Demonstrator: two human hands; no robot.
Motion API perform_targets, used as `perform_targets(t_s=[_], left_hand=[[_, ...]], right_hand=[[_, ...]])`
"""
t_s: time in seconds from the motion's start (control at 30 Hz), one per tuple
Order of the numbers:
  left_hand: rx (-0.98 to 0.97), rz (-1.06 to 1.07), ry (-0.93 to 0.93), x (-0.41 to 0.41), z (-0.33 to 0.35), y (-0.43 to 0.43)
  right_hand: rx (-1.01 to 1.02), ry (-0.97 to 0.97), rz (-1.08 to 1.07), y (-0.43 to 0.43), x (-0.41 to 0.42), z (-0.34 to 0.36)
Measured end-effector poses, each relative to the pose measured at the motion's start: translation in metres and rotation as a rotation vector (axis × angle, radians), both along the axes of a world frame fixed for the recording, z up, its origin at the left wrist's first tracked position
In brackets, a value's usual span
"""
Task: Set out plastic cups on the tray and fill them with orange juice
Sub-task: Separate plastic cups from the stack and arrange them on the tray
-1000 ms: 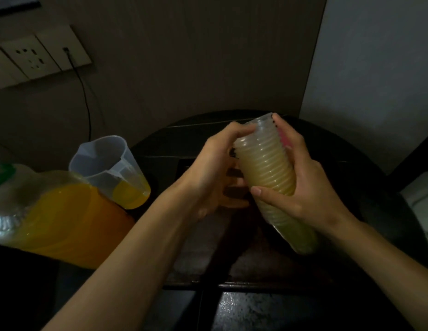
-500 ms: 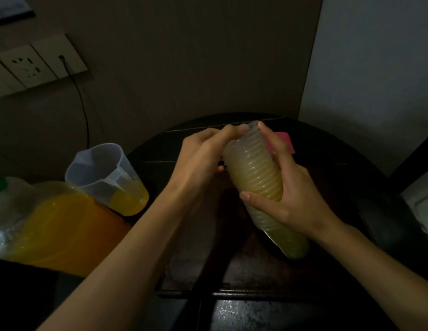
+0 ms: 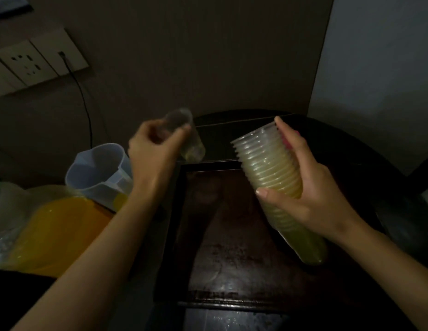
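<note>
My right hand (image 3: 311,194) grips a tilted stack of clear plastic cups (image 3: 270,168), rims pointing up and to the left, held above the right side of a dark rectangular tray (image 3: 232,235). In my left hand (image 3: 153,151) is a single clear cup (image 3: 186,137), blurred, tilted, hanging above the tray's far left corner. A clear measuring jug (image 3: 98,170) with a little orange juice at its bottom stands left of the tray. A large bottle of orange juice (image 3: 53,230) lies at the near left.
The tray sits on a dark round table (image 3: 327,139) against the wall. Wall sockets (image 3: 31,63) with a black cable plugged in are at the upper left. A small pink object (image 3: 286,142) shows behind the stack.
My left hand has pulled one cup off the top of the stack and carried it left, away from the stack. The right hand keeps holding the stack.
</note>
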State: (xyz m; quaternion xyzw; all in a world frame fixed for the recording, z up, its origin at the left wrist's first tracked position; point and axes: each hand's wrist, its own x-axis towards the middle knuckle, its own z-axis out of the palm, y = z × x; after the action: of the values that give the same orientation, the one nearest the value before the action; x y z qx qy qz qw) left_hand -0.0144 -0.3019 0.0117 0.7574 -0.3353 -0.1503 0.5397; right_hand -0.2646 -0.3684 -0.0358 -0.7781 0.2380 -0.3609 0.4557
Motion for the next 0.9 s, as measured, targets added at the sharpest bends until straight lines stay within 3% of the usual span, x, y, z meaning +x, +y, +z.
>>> perform_targets(t_s=[0.1,0.3,0.9], left_hand=[[0.172,0.056,-0.059,0.004,-0.042,0.001],[0.255,0.056,-0.105,0.012,-0.078,-0.007],[0.281,-0.020,-0.179,0.012,-0.088,-0.011]], right_hand=[[0.013,-0.037,-0.003,0.001,0.004,0.000],[-0.012,-0.108,-0.022,0.002,0.007,-0.004],[0.003,-0.188,-0.088,-0.006,0.002,-0.002]])
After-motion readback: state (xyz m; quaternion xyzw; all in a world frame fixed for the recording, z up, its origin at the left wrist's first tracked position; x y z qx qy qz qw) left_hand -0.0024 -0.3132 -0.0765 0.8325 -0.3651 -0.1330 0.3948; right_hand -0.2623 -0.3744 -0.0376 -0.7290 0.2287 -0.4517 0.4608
